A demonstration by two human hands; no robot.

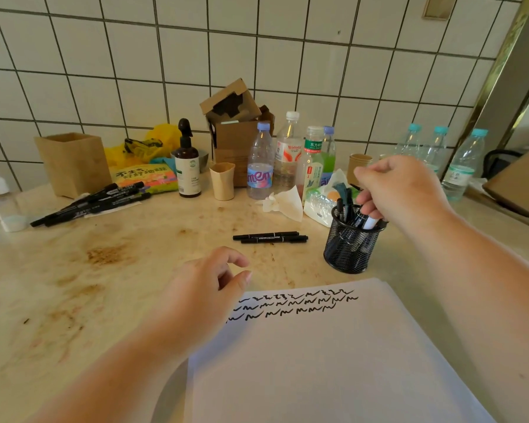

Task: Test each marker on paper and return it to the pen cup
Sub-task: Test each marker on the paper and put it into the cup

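- Reaching into the mesh pen cup (350,239), the right hand (400,190) is seen with its fingers curled around a marker (370,221) whose pale end pokes out just above the rim. Whether that marker is being dropped in or pulled out can't be told from this one shot, though a return looks more likely given the squiggles already laid down.
- The left hand (208,282) is held loosely curled with nothing in it, hovering at the top left corner of the paper (333,361), probably to pin the sheet.
- Three rows of black test scribbles are visible on the paper, so a fair chunk of testing seems done.
- Two loose markers (269,237) are left lying side by side on the counter (104,270), between the left hand and the cup; a bigger pile of markers (95,203) sits far left. Next, one of those would need to be picked up and uncapped.
- How many markers are inside the cup is hard to count through the mesh, and the right fingertips are hidden behind the rim.
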